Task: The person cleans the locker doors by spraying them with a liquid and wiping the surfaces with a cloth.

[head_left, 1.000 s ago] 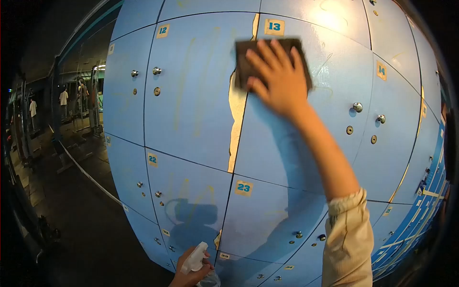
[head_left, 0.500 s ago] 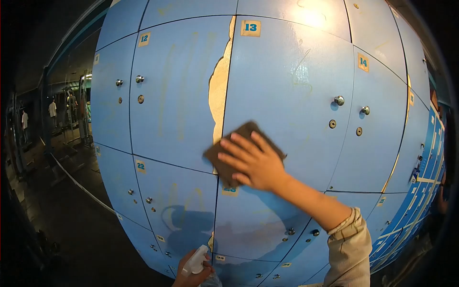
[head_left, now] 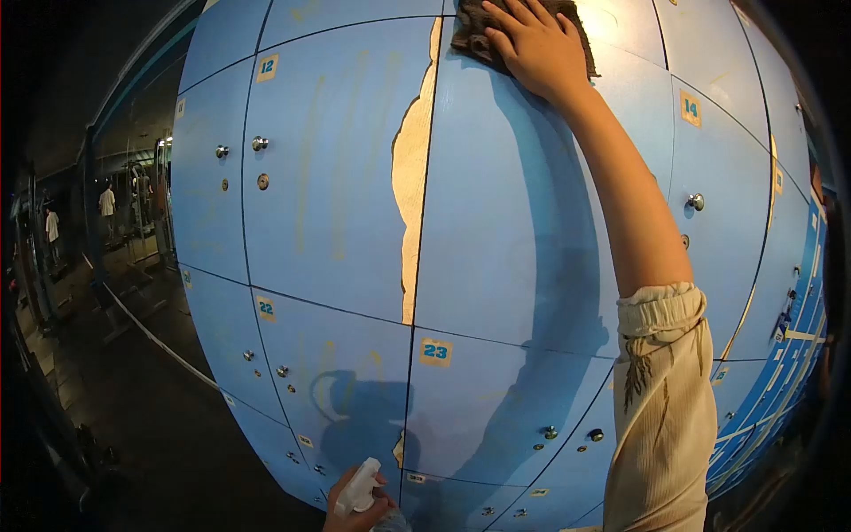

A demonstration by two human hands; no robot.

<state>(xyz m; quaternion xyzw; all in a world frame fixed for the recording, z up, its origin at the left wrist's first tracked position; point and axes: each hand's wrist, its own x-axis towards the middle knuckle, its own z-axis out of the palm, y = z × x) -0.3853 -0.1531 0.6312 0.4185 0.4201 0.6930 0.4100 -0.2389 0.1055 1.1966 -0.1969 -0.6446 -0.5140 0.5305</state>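
My right hand (head_left: pixel 542 49) lies with spread fingers on a dark brown cloth (head_left: pixel 477 37), pressing it flat against the top of a blue locker door (head_left: pixel 479 213). The cloth covers the upper edge of that door. Low in the view, my left hand (head_left: pixel 341 507) is wrapped round a spray bottle (head_left: pixel 359 488) with a white trigger head; its body is mostly cut off by the lower frame edge. Below the wiped door sits the door with label 23 (head_left: pixel 435 352).
Door 12 (head_left: pixel 337 177) carries yellowish streaks, and a strip of bare board (head_left: pixel 411 168) shows along its chipped right edge. Metal knobs (head_left: pixel 696 202) stick out from the doors. A dark room with hanging shirts (head_left: pixel 107 201) lies at left.
My right hand has slid the cloth up from the lower left corner of the door to its top edge. My left hand with the spray bottle stays almost in place.
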